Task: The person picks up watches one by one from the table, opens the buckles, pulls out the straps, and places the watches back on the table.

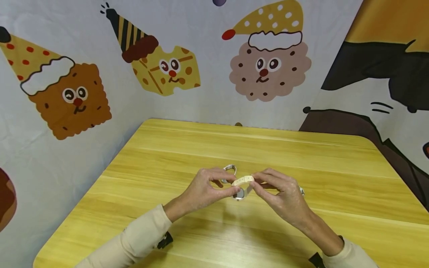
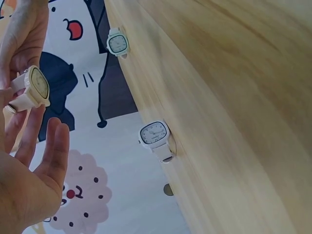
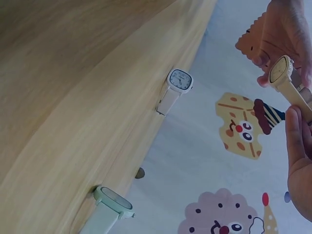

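A cream wristwatch with a light strap hangs above the table between both hands, its dial facing away from me. My left hand pinches the strap's left side between thumb and index finger. On the strap's other side, my right hand pinches with thumb and fingertips. Behind the left fingers stands a white wristwatch on the table. A pale green wristwatch stands farther right, mostly hidden by the right hand in the head view.
The wooden table has rounded far corners. A white cloth backdrop with cartoon figures hangs along its back and left sides. Black pieces show beneath the light sleeves.
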The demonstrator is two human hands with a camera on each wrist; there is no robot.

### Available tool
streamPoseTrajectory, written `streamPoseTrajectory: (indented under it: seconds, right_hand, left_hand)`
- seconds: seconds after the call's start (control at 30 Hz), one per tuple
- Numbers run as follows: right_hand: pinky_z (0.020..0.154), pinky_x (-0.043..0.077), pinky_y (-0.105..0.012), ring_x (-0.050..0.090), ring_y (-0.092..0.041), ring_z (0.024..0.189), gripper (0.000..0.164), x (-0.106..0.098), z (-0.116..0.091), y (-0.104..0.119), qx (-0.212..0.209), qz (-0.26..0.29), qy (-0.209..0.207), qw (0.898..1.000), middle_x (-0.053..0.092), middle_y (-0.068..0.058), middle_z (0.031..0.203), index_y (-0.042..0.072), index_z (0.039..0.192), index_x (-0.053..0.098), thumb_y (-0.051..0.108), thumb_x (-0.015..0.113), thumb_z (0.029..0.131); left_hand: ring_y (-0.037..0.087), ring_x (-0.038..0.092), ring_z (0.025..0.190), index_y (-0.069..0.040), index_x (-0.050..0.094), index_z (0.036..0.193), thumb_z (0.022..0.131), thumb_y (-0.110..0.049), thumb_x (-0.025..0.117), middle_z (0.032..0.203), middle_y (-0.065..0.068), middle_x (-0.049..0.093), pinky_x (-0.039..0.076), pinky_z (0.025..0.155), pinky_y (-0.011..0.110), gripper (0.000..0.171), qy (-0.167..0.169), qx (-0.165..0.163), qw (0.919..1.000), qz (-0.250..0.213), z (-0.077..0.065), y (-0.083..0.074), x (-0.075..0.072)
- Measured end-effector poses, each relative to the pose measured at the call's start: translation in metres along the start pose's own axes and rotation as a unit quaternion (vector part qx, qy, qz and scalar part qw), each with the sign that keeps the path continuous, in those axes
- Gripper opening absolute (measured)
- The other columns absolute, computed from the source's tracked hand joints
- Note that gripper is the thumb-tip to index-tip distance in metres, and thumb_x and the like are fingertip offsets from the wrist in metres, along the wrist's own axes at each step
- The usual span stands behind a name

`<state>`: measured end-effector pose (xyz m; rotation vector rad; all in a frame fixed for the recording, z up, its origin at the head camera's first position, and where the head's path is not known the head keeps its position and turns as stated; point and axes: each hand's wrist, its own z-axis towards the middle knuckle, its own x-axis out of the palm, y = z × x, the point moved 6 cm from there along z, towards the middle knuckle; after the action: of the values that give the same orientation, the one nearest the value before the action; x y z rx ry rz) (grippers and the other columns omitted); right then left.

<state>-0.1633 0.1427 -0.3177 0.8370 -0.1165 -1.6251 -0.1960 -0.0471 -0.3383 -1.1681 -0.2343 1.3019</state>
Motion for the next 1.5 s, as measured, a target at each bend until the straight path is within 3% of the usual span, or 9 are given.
streamPoseTrajectory:
  seconds: [0.3, 0.47, 0.7, 0.9, 1.13, 1.37, 1.5]
  right_hand:
    - [0.072, 0.06, -0.026, 0.071, -0.019, 0.084, 0.016, -0.01, 0.0, -0.002, 0.005, 0.016, -0.003, 1.0, 0.071, -0.01, 0.095, -0.004, 0.104, 0.075, -0.007, 0.075, 0.089]
    - [0.072, 0.06, -0.027, 0.071, -0.018, 0.086, 0.015, -0.011, 0.0, -0.003, 0.027, 0.018, 0.002, 0.999, 0.071, -0.006, 0.097, -0.002, 0.105, 0.075, -0.005, 0.074, 0.091]
    - [0.07, 0.06, -0.028, 0.07, -0.017, 0.084, 0.029, -0.011, 0.0, -0.001, 0.029, 0.011, -0.005, 1.0, 0.071, -0.004, 0.097, -0.002, 0.105, 0.075, -0.019, 0.075, 0.082]
    - [0.071, 0.06, -0.028, 0.071, -0.017, 0.086, 0.02, -0.01, -0.002, -0.003, 0.026, 0.007, -0.004, 1.0, 0.071, -0.005, 0.097, -0.002, 0.106, 0.075, -0.01, 0.075, 0.088]
    - [0.071, 0.059, -0.024, 0.071, -0.019, 0.084, 0.039, -0.008, -0.003, -0.006, 0.0, -0.008, -0.014, 1.0, 0.07, -0.009, 0.096, -0.004, 0.106, 0.074, -0.026, 0.076, 0.073]
    - [0.073, 0.06, -0.027, 0.071, -0.017, 0.086, 0.029, -0.007, -0.003, -0.007, 0.03, 0.003, -0.002, 1.0, 0.071, -0.005, 0.098, -0.001, 0.107, 0.075, -0.017, 0.075, 0.083]
    - [0.073, 0.06, -0.029, 0.07, -0.018, 0.087, 0.028, -0.003, -0.002, -0.007, 0.029, 0.013, -0.003, 0.999, 0.071, -0.005, 0.097, 0.0, 0.107, 0.075, -0.015, 0.075, 0.084]
  left_hand:
    - [0.01, 0.068, 0.093, -0.006, 0.08, 0.104, 0.092, -0.018, 0.079, 0.106, 0.0, 0.075, 0.06, 0.072, 0.038, 0.017, 0.008, 0.001, 0.9998, 0.017, 0.001, 0.005, 0.004]
    - [0.013, 0.069, 0.092, -0.007, 0.079, 0.104, 0.091, -0.018, 0.08, 0.105, 0.0, 0.075, 0.061, 0.071, 0.039, 0.018, -0.003, -0.008, 0.9999, 0.011, 0.0, 0.007, 0.004]
    - [0.015, 0.069, 0.093, -0.007, 0.08, 0.103, 0.089, -0.018, 0.083, 0.104, -0.001, 0.075, 0.061, 0.071, 0.039, 0.018, -0.002, -0.025, 0.9997, 0.002, -0.003, 0.011, 0.005]
    - [0.012, 0.067, 0.097, -0.01, 0.079, 0.104, 0.088, -0.022, 0.083, 0.106, -0.003, 0.074, 0.06, 0.073, 0.035, 0.02, 0.001, -0.039, 0.9992, 0.001, -0.004, 0.012, 0.005]
    - [0.02, 0.065, 0.103, -0.012, 0.076, 0.115, 0.088, -0.025, 0.083, 0.111, -0.004, 0.07, 0.059, 0.079, 0.042, 0.03, -0.002, -0.059, 0.9981, -0.018, -0.003, 0.009, 0.004]
    - [0.016, 0.063, 0.104, -0.008, 0.074, 0.12, 0.087, -0.023, 0.085, 0.117, -0.001, 0.069, 0.058, 0.079, 0.034, 0.037, -0.017, -0.036, 0.9991, -0.015, 0.003, 0.002, 0.004]
    - [0.014, 0.062, 0.101, -0.006, 0.073, 0.119, 0.089, -0.018, 0.082, 0.115, 0.0, 0.068, 0.058, 0.079, 0.034, 0.034, -0.019, -0.019, 0.9993, -0.025, 0.004, 0.0, 0.006]
